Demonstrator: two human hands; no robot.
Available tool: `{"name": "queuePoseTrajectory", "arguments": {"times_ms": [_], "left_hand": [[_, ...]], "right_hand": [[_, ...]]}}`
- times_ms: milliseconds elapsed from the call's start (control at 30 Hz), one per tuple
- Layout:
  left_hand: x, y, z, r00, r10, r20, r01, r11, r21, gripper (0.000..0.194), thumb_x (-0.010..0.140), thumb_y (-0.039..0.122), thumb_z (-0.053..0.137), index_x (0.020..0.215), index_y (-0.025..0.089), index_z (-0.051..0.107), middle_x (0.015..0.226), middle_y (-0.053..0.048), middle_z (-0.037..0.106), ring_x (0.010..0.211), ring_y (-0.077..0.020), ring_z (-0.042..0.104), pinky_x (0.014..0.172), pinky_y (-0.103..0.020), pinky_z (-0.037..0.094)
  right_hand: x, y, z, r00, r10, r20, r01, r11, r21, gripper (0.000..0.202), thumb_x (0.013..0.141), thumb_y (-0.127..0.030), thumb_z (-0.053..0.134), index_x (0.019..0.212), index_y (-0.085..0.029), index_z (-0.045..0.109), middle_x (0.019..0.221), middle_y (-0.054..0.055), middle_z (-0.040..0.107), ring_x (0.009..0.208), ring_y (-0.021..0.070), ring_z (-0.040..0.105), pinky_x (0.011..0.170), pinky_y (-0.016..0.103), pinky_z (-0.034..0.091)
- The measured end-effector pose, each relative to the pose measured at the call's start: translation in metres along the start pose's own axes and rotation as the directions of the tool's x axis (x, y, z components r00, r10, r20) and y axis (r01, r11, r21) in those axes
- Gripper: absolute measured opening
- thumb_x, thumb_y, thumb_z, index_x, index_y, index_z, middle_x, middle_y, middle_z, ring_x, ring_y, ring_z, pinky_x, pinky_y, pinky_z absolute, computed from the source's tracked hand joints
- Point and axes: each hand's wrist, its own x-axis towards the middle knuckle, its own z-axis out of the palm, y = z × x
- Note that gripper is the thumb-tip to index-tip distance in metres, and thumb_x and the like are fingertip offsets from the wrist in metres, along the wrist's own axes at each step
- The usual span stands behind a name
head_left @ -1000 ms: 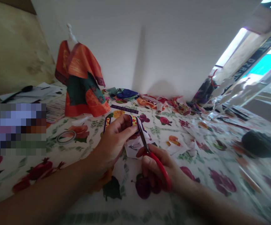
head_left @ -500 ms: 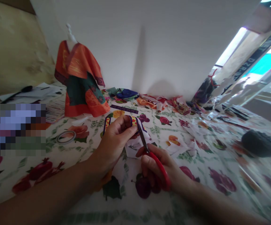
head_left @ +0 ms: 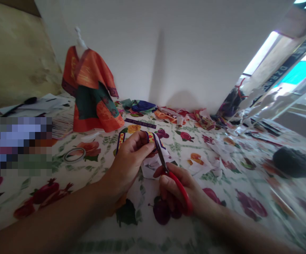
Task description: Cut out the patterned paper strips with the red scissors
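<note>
Pinched between the thumb and fingers of my left hand is a patterned strip in yellow, red and dark purple, with a white backing. One end of it sticks out on the left of the hand. My right hand is closed round the red handles of a pair of scissors. Their blades point up and lie against the strip, just right of my left fingertips. Below the strip, white paper pieces lie on the flowered tablecloth.
A small figure in an orange and green robe stands back left. Near it lie a roll of tape and a dark purple strip. Fabric scraps line the wall. White figures and a dark bundle are at right.
Both hands stay in nearly the same place. The scissor blades and the strip's right end have shifted very slightly.
</note>
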Motion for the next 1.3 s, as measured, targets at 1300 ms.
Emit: {"name": "queuePoseTrajectory", "arguments": {"times_ms": [1300], "left_hand": [[-0.0020,0.0017,0.0016,1.000,-0.006,-0.009,0.006,1.000,0.001,0.014,0.083,0.025,0.080,0.091,0.020,0.070,0.094,-0.001,0.071,0.086,-0.0152,0.065,0.082,-0.027,0.053]], "right_hand": [[-0.0001,0.0001,0.0009,1.000,0.018,-0.007,-0.018,1.000,0.002,0.042,0.104,-0.057,0.070,0.103,-0.016,0.060,0.068,-0.003,0.062,0.044,0.0076,0.052,0.036,0.014,0.041]]}}
